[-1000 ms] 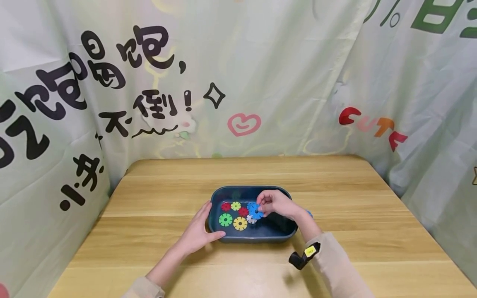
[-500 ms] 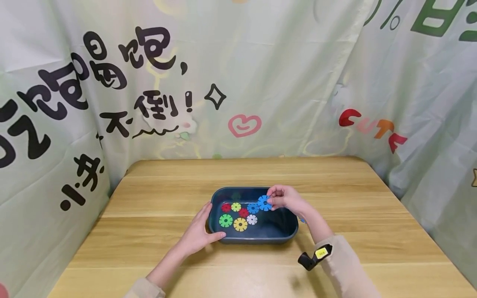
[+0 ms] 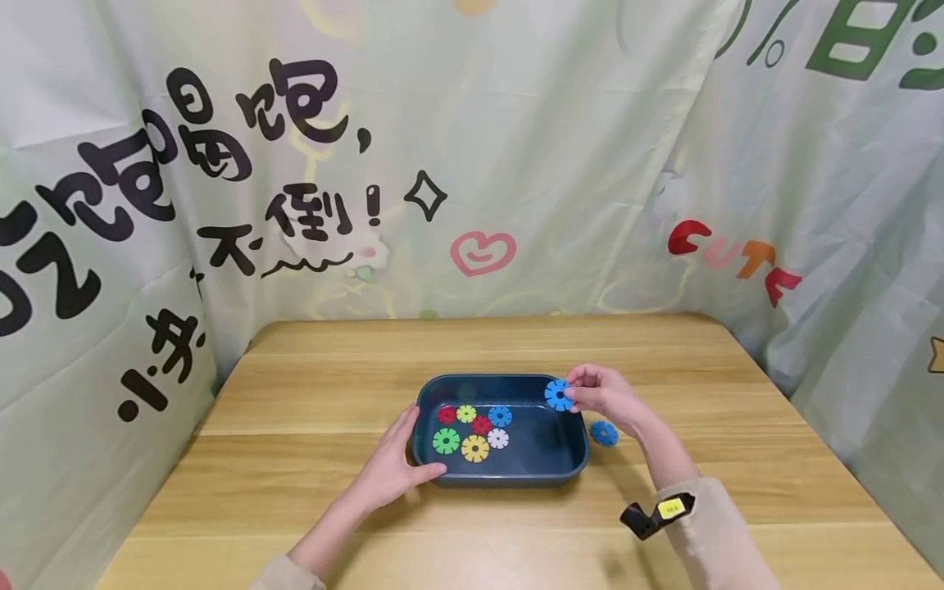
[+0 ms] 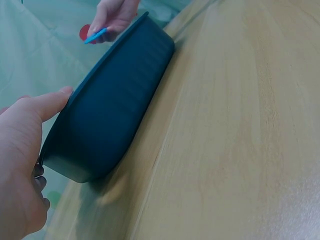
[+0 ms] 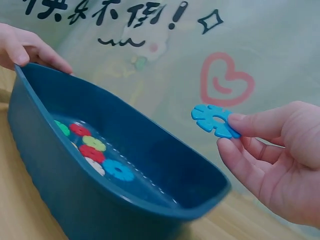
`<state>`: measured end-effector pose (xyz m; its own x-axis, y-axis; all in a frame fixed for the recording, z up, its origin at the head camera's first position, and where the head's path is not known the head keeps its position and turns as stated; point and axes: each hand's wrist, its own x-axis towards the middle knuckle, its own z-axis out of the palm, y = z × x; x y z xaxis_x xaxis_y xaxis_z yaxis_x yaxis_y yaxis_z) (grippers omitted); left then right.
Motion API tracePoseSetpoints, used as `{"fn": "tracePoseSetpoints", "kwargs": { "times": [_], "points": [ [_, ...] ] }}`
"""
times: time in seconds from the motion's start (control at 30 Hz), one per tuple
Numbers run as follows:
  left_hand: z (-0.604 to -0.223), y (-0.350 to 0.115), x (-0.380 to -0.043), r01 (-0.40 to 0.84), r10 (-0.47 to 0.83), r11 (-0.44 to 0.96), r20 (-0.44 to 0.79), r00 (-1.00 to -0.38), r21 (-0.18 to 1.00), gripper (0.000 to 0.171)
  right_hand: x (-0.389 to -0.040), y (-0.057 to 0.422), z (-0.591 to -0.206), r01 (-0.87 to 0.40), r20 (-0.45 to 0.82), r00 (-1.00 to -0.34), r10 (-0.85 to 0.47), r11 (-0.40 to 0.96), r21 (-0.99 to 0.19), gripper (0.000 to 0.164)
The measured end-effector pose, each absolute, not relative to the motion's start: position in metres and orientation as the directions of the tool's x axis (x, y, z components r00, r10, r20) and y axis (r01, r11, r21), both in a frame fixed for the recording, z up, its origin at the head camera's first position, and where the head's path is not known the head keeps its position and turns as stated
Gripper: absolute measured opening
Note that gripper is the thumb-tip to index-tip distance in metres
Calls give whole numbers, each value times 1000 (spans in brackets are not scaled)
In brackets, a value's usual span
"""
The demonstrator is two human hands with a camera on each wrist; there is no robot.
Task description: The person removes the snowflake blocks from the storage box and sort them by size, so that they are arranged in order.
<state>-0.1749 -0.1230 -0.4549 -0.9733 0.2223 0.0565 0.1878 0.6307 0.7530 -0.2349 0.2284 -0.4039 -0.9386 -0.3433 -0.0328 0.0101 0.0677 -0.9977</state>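
Note:
My right hand pinches a blue notched snowflake building disc between thumb and fingers, over the right rear rim of a dark blue plastic basin. The right wrist view has this disc tilted, above the rim. At the basin's left end my left hand grips the wall, thumb on the front rim and fingers along the side. Inside, on the floor, lie a green disc, a yellow-orange disc, a white disc, another blue disc, a small yellow disc and two red ones.
One more blue disc lies on the wooden table, just right of the basin. A printed curtain hangs behind the table and along both sides. A small black camera is strapped to the right wrist.
My right hand has lifted the blue disc off the basin's floor area and carried it right to the rim. The blue disc on the table has come into full view. The left hand has stayed put.

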Motion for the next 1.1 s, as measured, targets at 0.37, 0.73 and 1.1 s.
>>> {"fn": "tracePoseSetpoints", "kwargs": {
  "times": [0.37, 0.73, 1.1],
  "points": [
    [-455, -122, -176, 196, 229, 637, 60, -972, 746, 96, -222, 269, -413, 22, -17, -956, -293, -15, -1000, 9],
    [-457, -122, -177, 194, 230, 624, 60, -971, 757, 96, -209, 303, -422, 69, -64, -972, -225, -13, -998, 9],
    [-455, -122, -176, 187, 227, 621, 54, -972, 761, 97, -202, 330, -441, 130, -133, -985, -107, 31, -991, 7]
  ]
}}
